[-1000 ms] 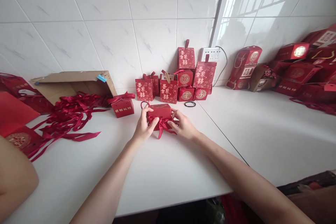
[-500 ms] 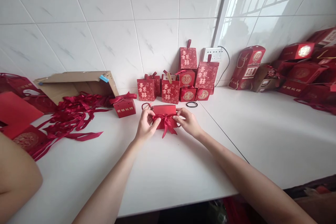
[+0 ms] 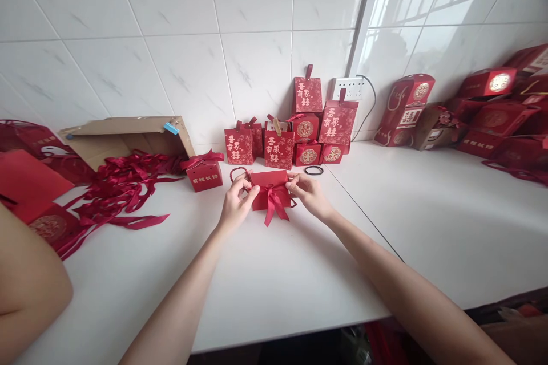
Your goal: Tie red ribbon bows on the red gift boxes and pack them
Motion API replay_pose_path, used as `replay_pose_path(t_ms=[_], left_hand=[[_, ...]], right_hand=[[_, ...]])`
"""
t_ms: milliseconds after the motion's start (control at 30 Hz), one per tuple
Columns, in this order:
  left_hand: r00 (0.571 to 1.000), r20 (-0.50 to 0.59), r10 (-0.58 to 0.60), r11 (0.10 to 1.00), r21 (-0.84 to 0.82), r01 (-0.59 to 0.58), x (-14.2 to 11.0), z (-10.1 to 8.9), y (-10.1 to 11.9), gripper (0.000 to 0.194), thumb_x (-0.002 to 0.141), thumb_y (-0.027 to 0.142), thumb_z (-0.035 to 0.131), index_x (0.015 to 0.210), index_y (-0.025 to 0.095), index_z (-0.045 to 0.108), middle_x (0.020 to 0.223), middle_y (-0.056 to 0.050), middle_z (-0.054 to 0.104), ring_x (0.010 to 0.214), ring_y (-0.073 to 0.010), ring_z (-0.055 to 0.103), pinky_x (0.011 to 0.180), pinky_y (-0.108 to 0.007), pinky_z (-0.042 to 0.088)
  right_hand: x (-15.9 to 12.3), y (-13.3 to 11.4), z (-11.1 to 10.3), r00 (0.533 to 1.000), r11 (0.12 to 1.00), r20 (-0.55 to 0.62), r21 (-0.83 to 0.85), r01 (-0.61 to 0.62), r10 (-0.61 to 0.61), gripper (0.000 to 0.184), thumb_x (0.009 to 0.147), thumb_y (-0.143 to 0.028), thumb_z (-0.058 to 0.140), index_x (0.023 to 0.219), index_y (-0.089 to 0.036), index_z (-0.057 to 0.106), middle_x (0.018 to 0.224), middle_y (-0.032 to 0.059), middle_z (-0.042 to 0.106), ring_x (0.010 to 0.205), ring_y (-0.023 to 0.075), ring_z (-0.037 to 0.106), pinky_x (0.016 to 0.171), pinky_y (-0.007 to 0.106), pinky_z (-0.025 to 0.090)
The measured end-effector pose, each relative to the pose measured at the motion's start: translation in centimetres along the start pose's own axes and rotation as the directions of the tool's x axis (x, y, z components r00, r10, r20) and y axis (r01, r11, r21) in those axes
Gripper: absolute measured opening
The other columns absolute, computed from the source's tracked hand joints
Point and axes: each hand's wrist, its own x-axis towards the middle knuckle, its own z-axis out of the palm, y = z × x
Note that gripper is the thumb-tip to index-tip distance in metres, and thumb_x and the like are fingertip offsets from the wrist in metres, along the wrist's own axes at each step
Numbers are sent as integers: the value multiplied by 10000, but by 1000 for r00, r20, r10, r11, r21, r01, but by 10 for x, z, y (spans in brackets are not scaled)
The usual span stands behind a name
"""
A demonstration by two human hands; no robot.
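Note:
A small red gift box [image 3: 269,178] stands on the white table between my two hands, with a red ribbon bow [image 3: 273,204] tied across its front. My left hand [image 3: 237,201] pinches the box's upper left corner between thumb and fingers. At the opposite corner, my right hand [image 3: 309,196] grips in the same way. A twisted red cord [image 3: 238,171] loops out behind my left fingers. Just behind my right hand lies a black ring-shaped band [image 3: 314,170]. The back of the box is hidden from me.
Left of the hands stands another bow-tied red box [image 3: 205,174]. Loose red ribbons [image 3: 128,182] spill from a cardboard carton [image 3: 128,125]. Several printed red boxes [image 3: 278,148] line the wall below a power strip [image 3: 347,89]. More red boxes [image 3: 492,120] pile up right. Another person's arm [image 3: 34,291] enters lower left.
The box's upper flap has tilted forward and down over the top of the ribbon. My fingers have shifted slightly upward to its corners; the bow still hangs in front.

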Motion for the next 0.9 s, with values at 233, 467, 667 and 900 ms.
replay_pose_path(t_ms=[233,467,667,900], left_hand=[[999,12,-36,999,21,36,2,2,1,243,759,320,529,602,192,396,771,5,435,625,-107,452,557,-219,389],[999,-53,-1,998,60,4,-1,4,0,231,743,303,530,597,193,388,831,-17,488,733,-130,507,633,-232,433],[997,-76,-5,993,117,13,-1,6,7,192,755,296,514,622,196,416,841,-28,495,810,-150,528,676,-245,452],[994,-101,40,964,266,-11,0,4,7,226,764,263,520,597,201,381,769,-12,460,781,-159,524,741,-295,449]], right_hand=[[2,-1,2,994,997,-84,17,-71,73,405,698,-538,615,622,-179,444,1006,84,599,828,190,591,690,346,500],[-12,-5,8,848,710,-38,-569,416,-528,355,764,-504,557,890,-188,458,1135,172,498,1103,287,492,850,476,458],[-19,-3,25,568,119,536,-654,747,-625,220,881,-332,498,987,-140,488,1130,202,537,1147,293,500,887,452,474],[-18,6,21,678,308,415,-663,682,-607,143,918,-214,449,1050,-160,468,1192,193,508,1103,220,562,807,332,555]])
